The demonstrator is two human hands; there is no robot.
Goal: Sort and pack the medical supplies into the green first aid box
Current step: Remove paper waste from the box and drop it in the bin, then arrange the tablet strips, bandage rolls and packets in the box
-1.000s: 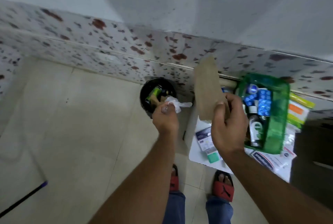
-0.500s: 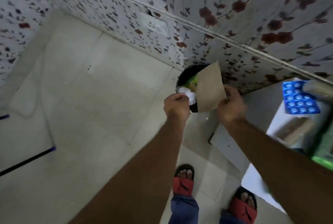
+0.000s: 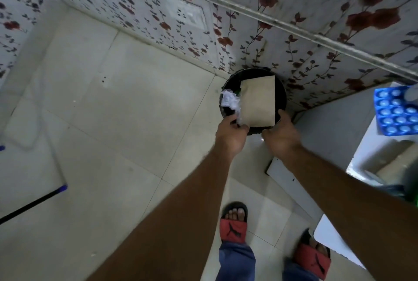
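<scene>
My left hand [image 3: 230,134] pinches a crumpled white wrapper [image 3: 229,100] at the left rim of a round black bin [image 3: 282,96] on the floor by the wall. My right hand [image 3: 280,137] grips the lower corner of a flat brown paper envelope [image 3: 257,102], which covers most of the bin's mouth. At the far right edge a blue blister pack of pills [image 3: 394,112] shows, and below it a blurred sliver of the green first aid box [image 3: 412,192]. The rest of the box is out of frame.
A white table edge [image 3: 294,181] runs along the right, with brown packets on it near the box. Floral wallpaper with a wall socket [image 3: 184,12] stands behind the bin. A black stick [image 3: 31,205] lies on the tiled floor at left. My sandalled feet are below.
Both hands have dropped closer to the bin. The brown envelope has swung from upright beside the bin to lying over its mouth, and the white wrapper now sits at the rim.
</scene>
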